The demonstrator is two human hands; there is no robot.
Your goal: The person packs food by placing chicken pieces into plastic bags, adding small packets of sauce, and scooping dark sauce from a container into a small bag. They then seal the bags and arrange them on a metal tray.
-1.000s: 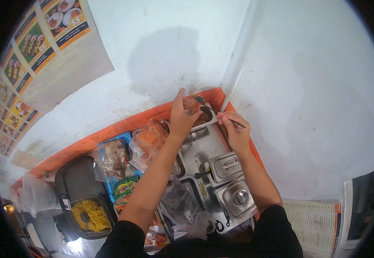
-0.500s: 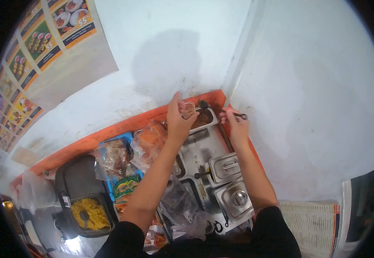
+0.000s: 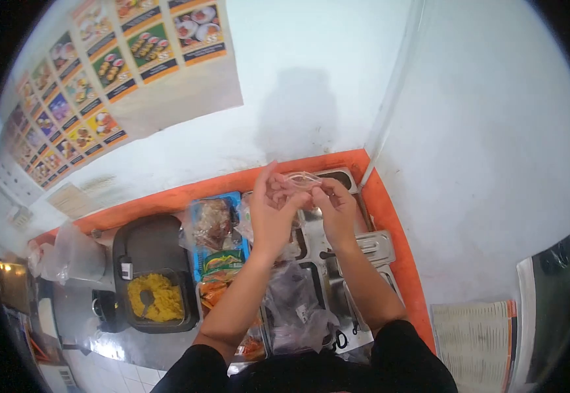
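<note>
A small clear plastic cup [image 3: 302,179] is held up between my two hands above the back of the counter. My left hand [image 3: 273,213] is curled around its left side, fingers pointing up. The fingers of my right hand [image 3: 337,211] pinch the cup's right edge; whether a separate lid is there I cannot make out. Just behind my right hand, a steel food pan [image 3: 344,178] stands partly hidden. Steel pan lids [image 3: 376,247] lie closer to me, below my right hand.
To the left are a black container of yellow rice [image 3: 156,296], a blue tray [image 3: 235,196] with bagged food, and a clear plastic tub [image 3: 78,252]. Crumpled plastic bags [image 3: 291,295] lie between my forearms. An orange counter edge [image 3: 390,216] meets the walls.
My right hand has let go of the dark-handled spoon near the sauce pan and moved left onto the cup. My left hand still holds the cup. The view has shifted.
</note>
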